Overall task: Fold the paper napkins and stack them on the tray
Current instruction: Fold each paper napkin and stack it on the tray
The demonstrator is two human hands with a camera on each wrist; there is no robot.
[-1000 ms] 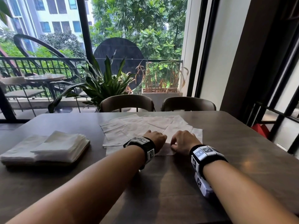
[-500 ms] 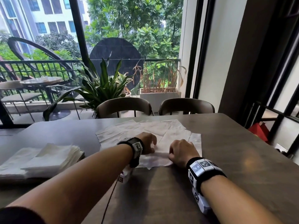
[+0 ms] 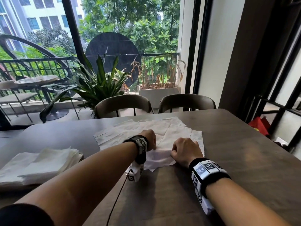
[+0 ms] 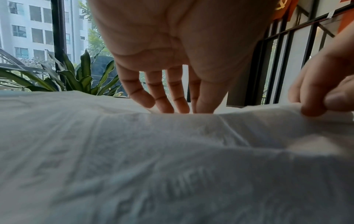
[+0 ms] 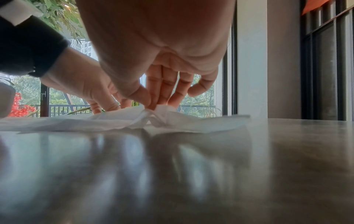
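Several unfolded white paper napkins (image 3: 146, 128) lie overlapping in the middle of the table. The top napkin (image 3: 161, 158) is rumpled, and its near corner hangs over bare wood. My left hand (image 3: 149, 138) (image 4: 172, 106) pinches a raised ridge of this napkin (image 4: 172, 151), fingers pointing down. About a hand's width to the right, my right hand (image 3: 182, 149) (image 5: 153, 104) pinches a bunched fold of it (image 5: 162, 115) between thumb and fingers. A stack of folded napkins (image 3: 48, 162) sits at the left on the tray (image 3: 21, 187), of which only a dark edge shows.
The grey-brown table (image 3: 228, 152) is bare on the right and in front of my hands. Two chairs (image 3: 123, 103) (image 3: 187, 101) stand at the far edge, before a window with plants. A thin black cable (image 3: 117, 198) hangs from my left wrist.
Both hands have drawn the top napkin toward me, off the pile. It now lies bunched between them, with its near corner on the bare table.
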